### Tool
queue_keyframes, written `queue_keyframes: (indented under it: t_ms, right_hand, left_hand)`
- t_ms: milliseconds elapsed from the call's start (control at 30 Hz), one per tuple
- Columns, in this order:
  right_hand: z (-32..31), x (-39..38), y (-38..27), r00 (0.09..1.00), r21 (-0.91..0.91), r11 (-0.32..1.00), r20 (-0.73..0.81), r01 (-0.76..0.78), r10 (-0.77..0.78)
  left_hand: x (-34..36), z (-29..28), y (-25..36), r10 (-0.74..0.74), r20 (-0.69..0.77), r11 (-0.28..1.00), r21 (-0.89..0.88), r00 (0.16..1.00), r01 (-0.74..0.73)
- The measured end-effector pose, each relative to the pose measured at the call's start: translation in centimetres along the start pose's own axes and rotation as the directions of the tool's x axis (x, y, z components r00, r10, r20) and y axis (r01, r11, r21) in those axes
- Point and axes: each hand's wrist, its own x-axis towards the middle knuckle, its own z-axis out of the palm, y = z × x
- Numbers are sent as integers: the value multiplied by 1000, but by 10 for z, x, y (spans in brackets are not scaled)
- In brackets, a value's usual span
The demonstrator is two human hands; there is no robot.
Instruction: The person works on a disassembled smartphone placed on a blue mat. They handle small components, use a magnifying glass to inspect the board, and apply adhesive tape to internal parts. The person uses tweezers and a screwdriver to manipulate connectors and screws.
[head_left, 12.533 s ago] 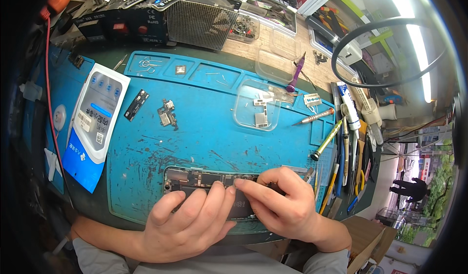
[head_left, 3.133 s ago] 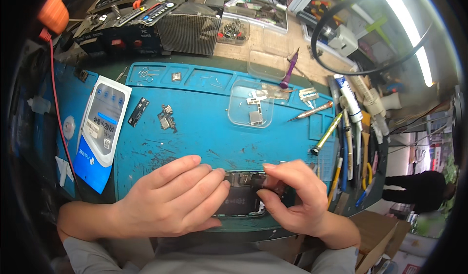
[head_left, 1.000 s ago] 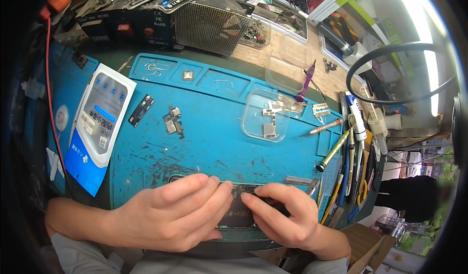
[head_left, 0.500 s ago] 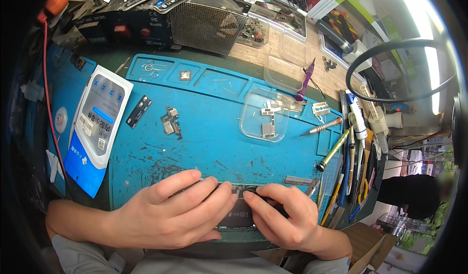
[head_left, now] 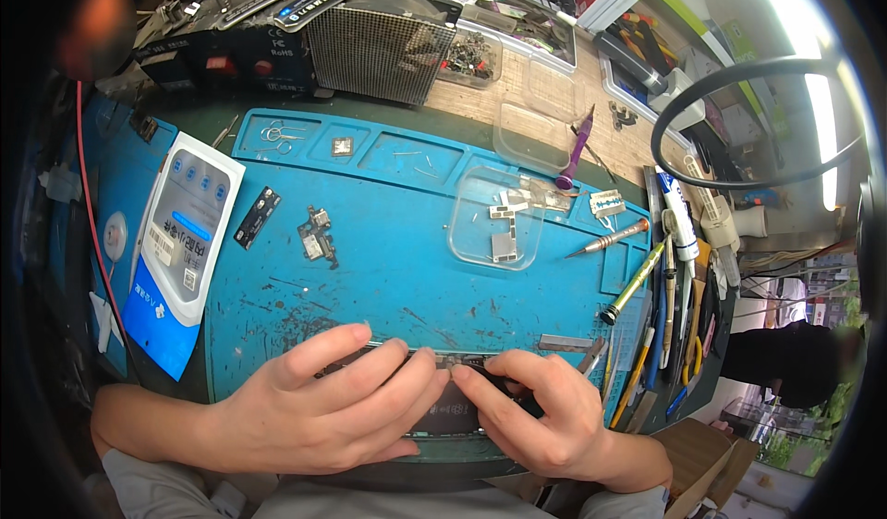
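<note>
An opened phone (head_left: pixel 442 408) lies at the mat's front edge, its dark battery and a strip of components showing. My left hand (head_left: pixel 337 399) curls over its left part, hiding much of it. My right hand (head_left: pixel 536 408) is bent round the right end, a fingertip touching the components near the middle; anything small beneath that finger is hidden. Farther back on the blue mat (head_left: pixel 370 260) are a black strip part (head_left: pixel 257 215), a loose metal-and-flex part (head_left: pixel 317 240), a clear box (head_left: pixel 471 237) holding metal plates, and a copper-tipped screwdriver (head_left: pixel 610 239).
A white-and-blue packet (head_left: pixel 171 307) lies left beside a red cable (head_left: pixel 88 196). Tools (head_left: pixel 661 325) crowd the right side, below a black ring (head_left: pixel 684 94). A mesh-fronted machine (head_left: pixel 374 53) stands behind. A person in dark clothes (head_left: pixel 781 367) appears at far right.
Both hands stay on the phone. Since a few seconds ago my right fingertips have shifted leftward along the component strip; over the last second they have moved only slightly. The view has tilted a little.
</note>
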Motion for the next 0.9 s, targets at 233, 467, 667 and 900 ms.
queue_keyframes:
  t_ms: [233, 467, 667, 900]
  right_hand:
    - [0, 0, 0, 1000, -15, 1000, 0, -1, 1]
    - [0, -1, 1, 1000, -12, 1000, 11, 0, 0]
    - [-2, 0, 3, 1000, 27, 1000, 30, 2, -2]
    - [-3, 1, 2, 999, 23, 1000, 40, -5, 4]
  left_hand:
    - [1, -1, 0, 8, 9, 1000, 24, 1000, -8]
    - [0, -1, 0, 10, 12, 1000, 24, 1000, -10]
    - [1, -1, 0, 11, 11, 1000, 23, 1000, -11]
    - [1, -1, 0, 12, 14, 1000, 23, 1000, -12]
